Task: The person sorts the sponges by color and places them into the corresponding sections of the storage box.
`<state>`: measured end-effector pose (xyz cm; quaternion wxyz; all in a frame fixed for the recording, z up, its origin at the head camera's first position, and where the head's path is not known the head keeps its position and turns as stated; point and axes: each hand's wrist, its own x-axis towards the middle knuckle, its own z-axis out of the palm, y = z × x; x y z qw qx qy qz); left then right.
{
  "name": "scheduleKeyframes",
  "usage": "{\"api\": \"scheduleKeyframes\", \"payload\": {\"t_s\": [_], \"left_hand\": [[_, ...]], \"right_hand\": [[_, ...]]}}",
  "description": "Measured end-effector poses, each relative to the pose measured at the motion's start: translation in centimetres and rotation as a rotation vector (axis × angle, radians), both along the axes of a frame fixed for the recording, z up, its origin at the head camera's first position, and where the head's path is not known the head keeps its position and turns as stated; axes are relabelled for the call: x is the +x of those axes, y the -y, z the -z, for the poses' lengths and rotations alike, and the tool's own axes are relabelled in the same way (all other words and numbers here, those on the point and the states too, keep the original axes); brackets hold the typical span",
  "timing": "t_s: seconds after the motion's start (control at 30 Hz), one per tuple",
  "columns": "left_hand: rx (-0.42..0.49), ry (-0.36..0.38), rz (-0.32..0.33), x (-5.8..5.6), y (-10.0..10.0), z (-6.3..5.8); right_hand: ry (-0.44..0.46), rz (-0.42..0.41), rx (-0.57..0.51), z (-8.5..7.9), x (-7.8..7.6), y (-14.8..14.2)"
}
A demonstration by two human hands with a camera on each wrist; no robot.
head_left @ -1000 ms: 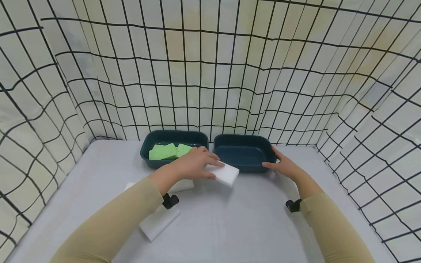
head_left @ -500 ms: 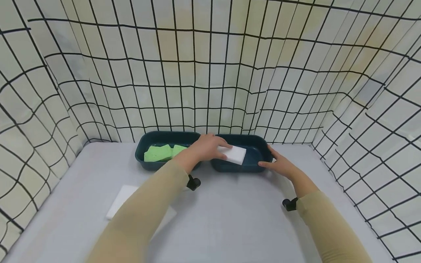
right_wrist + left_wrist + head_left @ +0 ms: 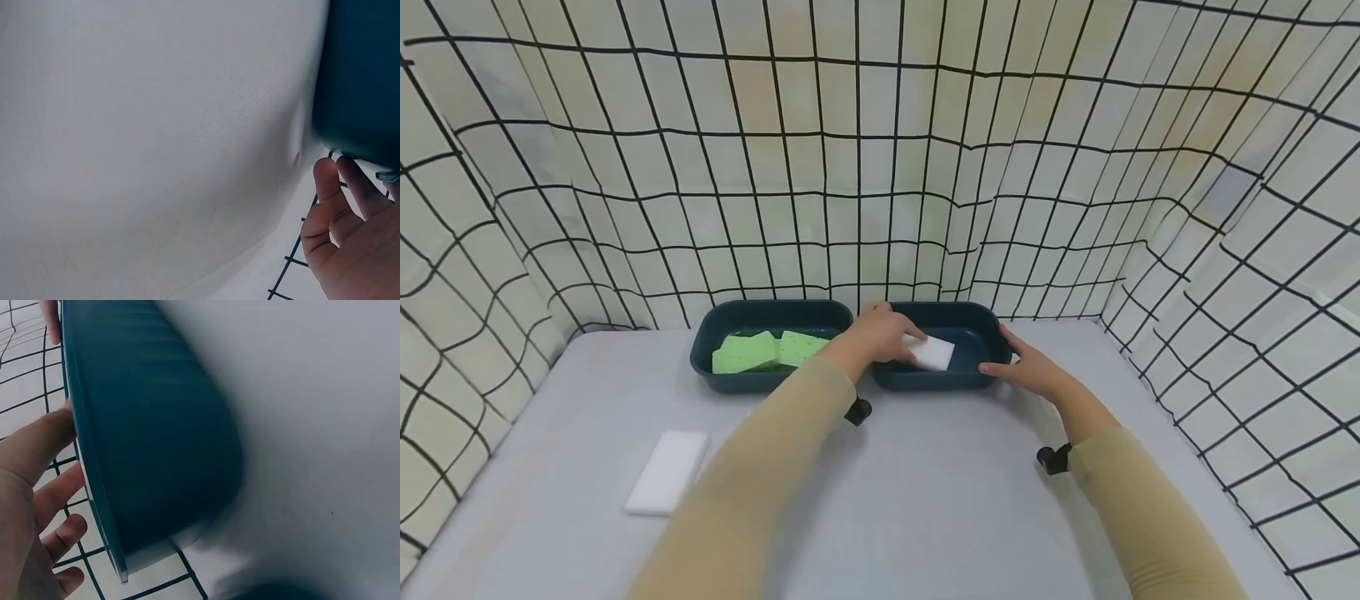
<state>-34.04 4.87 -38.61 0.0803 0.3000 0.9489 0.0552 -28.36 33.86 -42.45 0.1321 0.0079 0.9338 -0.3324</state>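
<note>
In the head view, my left hand pinches a white sponge block inside the right-hand dark teal bin. In the left wrist view, that hand reaches over the rim of the bin, its fingertips partly hidden behind the wall. My right hand grips the right end of the same bin, thumb at the front and fingers round the far side. The right wrist view shows its fingers against the bin's end.
A second teal bin stands to the left, holding green sponges. Another white block lies on the white tabletop at left, partly behind my left sleeve. Black netting over pale sheeting surrounds the table.
My left hand has carried the white block from in front of the bins over the rim and down into the right bin. The right hand keeps its hold on the bin's end.
</note>
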Motion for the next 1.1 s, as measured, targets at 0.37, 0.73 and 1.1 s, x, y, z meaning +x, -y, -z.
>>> {"api": "scheduleKeyframes", "payload": {"t_s": [0.37, 0.73, 1.1], "left_hand": [[-0.126, 0.007, 0.035, 0.8, -1.4, -0.3], [-0.028, 0.012, 0.038, 0.3, -0.4, -0.5], [0.100, -0.027, 0.039, 2.0, 2.7, -2.5]], "right_hand": [[-0.005, 0.000, 0.010, -0.2, 0.0, 0.2], [0.007, 0.007, 0.018, -0.1, 0.0, 0.4], [0.018, 0.005, 0.014, -0.2, 0.2, 0.5]]}}
